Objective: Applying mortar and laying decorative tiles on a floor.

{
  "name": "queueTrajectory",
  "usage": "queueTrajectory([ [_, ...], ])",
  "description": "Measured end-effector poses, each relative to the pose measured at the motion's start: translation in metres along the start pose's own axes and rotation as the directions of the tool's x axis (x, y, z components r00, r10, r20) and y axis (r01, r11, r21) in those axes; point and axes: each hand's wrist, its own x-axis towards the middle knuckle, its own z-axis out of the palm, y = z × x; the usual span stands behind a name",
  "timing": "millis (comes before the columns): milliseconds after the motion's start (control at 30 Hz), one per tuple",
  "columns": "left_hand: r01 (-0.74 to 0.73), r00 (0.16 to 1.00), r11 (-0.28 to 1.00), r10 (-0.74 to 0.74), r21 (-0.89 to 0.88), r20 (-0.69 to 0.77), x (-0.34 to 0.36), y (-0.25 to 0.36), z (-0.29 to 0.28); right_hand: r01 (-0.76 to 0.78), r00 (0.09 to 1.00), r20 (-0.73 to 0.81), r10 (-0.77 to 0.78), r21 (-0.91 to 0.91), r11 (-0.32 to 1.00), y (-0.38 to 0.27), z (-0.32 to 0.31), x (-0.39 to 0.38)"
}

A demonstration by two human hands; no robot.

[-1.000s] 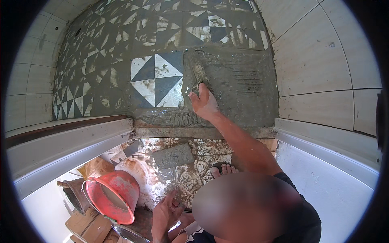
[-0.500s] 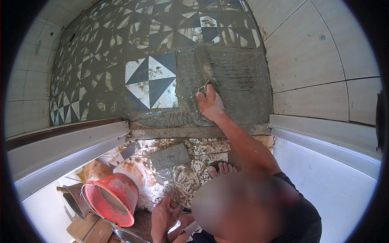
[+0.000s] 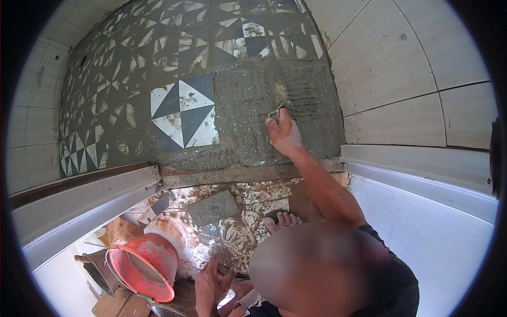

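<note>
My right hand (image 3: pixel 285 134) is closed round the handle of a mortar-coated trowel (image 3: pixel 281 95). The blade rests on a bed of wet grey mortar (image 3: pixel 243 100), and mortar hides most of its outline. Ridged lines run through the bed to the right of the blade. Left of the bed lies a patterned tile (image 3: pixel 182 113) with dark and white triangles. Low in the picture, my left hand (image 3: pixel 211 282) hovers by my leg, its fingers loosely bent and apart. No object shows in it.
A red bucket (image 3: pixel 145 267) stands at the lower left near cardboard (image 3: pixel 124 304). A mortar-covered tile piece (image 3: pixel 214 207) lies on the stained floor by my foot. Tiled walls (image 3: pixel 391 79) and white door frames (image 3: pixel 417 182) bound both sides; smeared patterned tiles (image 3: pixel 121 63) stretch beyond.
My right hand and the trowel have shifted rightward across the mortar bed, onto the ridged part. The whole view has swung slightly. My left hand stays near my leg.
</note>
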Motion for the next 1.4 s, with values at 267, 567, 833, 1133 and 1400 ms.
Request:
queueTrajectory([
  [267, 0.036, 0.999, 0.999, -0.036, 0.000, 0.026, 0.002, 0.004, 0.002, -0.006, 0.998, -0.066, 0.008, 0.027, 1.000, 0.033, -0.016, 0.009],
  [567, 0.027, 1.000, 1.000, -0.027, -0.003, 0.009, 0.009, 0.032, -0.008, -0.001, 0.993, -0.116, 0.004, 0.029, 1.000, 0.058, -0.043, 0.017],
  [833, -0.052, 0.999, 0.996, 0.052, 0.068, 0.005, 0.008, 0.032, -0.005, -0.098, 0.989, -0.111, 0.102, 0.036, 0.994, 0.052, -0.066, 0.014],
  [1133, -0.041, 0.999, 0.997, 0.041, 0.072, 0.001, 0.008, 0.027, -0.004, -0.063, 0.976, -0.216, 0.026, -0.165, 0.984, 0.050, -0.090, 0.013],
  [1400, -0.058, 0.998, 0.996, 0.059, 0.066, -0.004, 0.014, 0.027, -0.007, -0.096, 0.983, -0.180, 0.044, -0.287, 0.953, 0.053, -0.099, 0.019],
])
